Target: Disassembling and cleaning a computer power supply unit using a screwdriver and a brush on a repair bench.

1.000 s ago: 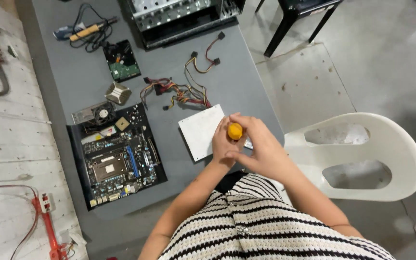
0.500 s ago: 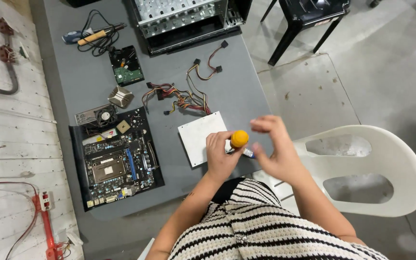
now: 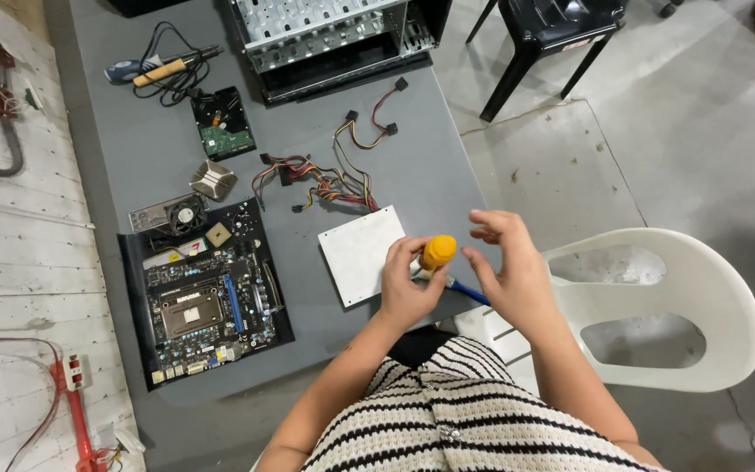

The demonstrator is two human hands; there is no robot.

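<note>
One black rectangular motherboard (image 3: pixel 207 297) at nine o'clock, one white plastic chair (image 3: pixel 666 306) at three, one black plastic chair (image 3: pixel 552 35) at one, two hands.

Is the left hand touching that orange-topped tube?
Touching. The head view shows the left hand with its fingers wrapped round the orange-topped tube.

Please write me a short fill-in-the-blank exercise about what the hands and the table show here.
1. The left hand holds a small tube with an ____ cap.
2. The black computer motherboard lies to the ____ of the white rectangular sheet.
3. The right hand has its fingers ____.

Missing words: orange; left; spread open
</note>
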